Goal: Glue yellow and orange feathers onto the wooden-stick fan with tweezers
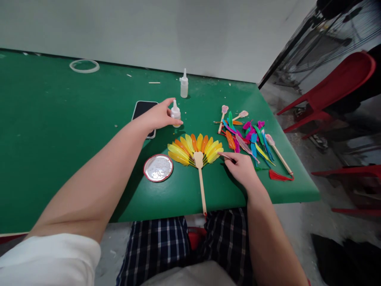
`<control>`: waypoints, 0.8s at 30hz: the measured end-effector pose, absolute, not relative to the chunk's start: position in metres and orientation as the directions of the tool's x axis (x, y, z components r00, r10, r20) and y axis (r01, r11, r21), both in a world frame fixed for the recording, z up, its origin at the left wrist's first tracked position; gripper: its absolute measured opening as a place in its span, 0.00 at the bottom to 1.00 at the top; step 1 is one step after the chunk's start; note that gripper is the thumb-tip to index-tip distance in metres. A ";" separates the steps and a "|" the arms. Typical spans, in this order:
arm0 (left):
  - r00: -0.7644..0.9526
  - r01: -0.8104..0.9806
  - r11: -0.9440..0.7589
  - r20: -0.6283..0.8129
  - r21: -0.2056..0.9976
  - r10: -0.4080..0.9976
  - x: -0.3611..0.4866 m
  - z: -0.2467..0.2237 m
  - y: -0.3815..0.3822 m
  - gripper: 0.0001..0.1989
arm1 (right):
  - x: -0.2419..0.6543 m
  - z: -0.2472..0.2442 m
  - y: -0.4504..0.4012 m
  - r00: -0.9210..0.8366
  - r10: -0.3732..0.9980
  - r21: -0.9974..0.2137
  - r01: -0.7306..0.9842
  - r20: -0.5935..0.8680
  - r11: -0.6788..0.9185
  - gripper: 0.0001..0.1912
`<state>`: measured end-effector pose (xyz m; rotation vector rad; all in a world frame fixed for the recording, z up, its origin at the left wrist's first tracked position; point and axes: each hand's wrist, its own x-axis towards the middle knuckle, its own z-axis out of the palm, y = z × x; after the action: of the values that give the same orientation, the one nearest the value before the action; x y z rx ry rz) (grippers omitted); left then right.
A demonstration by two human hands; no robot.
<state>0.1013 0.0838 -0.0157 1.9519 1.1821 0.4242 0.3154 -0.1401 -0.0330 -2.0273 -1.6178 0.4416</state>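
Observation:
My left hand (160, 116) has its thumb and fingers around a small white squeeze bottle (175, 112) with a pointed nozzle, which stands upright on the table. Just in front of me lies a feather fan (199, 159), its yellow and orange feathers spread around a pale wooden handle. To the right of the fan my right hand (241, 167) is closed on a thin, slender tool (225, 155) that looks like tweezers. Its tip is close to the fan's rightmost feathers. Left of the fan sits a round red-rimmed lid (158, 168) with a whitish, wet-looking inside.
A second squeeze bottle (184, 85) stands farther back. Behind my left wrist lies a phone (144, 109). Loose colored feathers (253, 139) and several wooden handles spread to the right, one handle (279, 155) with a red tassel. A clear ring (84, 66) lies far left. Red chairs (342, 83) stand beyond.

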 end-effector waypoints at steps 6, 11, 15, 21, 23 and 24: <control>0.507 0.588 -0.240 -0.122 0.772 0.853 0.101 -0.016 0.084 0.49 | 0.314 -0.032 -0.139 0.237 0.970 -0.554 0.815 0.048 -0.172 0.20; 0.500 0.592 -0.229 -0.130 0.773 0.856 0.102 -0.014 0.083 0.49 | 0.315 -0.033 -0.139 0.232 0.971 -0.561 0.812 0.053 -0.164 0.19; 0.498 0.606 -0.234 -0.132 0.761 0.857 0.101 -0.013 0.082 0.49 | 0.318 -0.037 -0.140 0.274 0.959 -0.620 0.765 0.068 -0.175 0.19; 0.513 0.628 -0.249 -0.151 0.737 0.845 0.100 -0.011 0.082 0.49 | 0.320 -0.039 -0.139 0.348 0.932 -0.719 0.673 0.101 -0.173 0.17; 0.513 0.631 -0.250 -0.155 0.734 0.844 0.099 -0.013 0.083 0.49 | 0.320 -0.038 -0.138 0.371 0.921 -0.726 0.665 0.120 -0.174 0.16; 0.516 0.630 -0.250 -0.155 0.735 0.842 0.099 -0.014 0.084 0.49 | 0.320 -0.037 -0.138 0.378 0.917 -0.727 0.664 0.127 -0.173 0.16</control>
<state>0.0995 0.0836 -0.0136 1.9802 1.2018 0.3471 0.3199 -0.1381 -0.0374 -1.9188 -1.3638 0.4461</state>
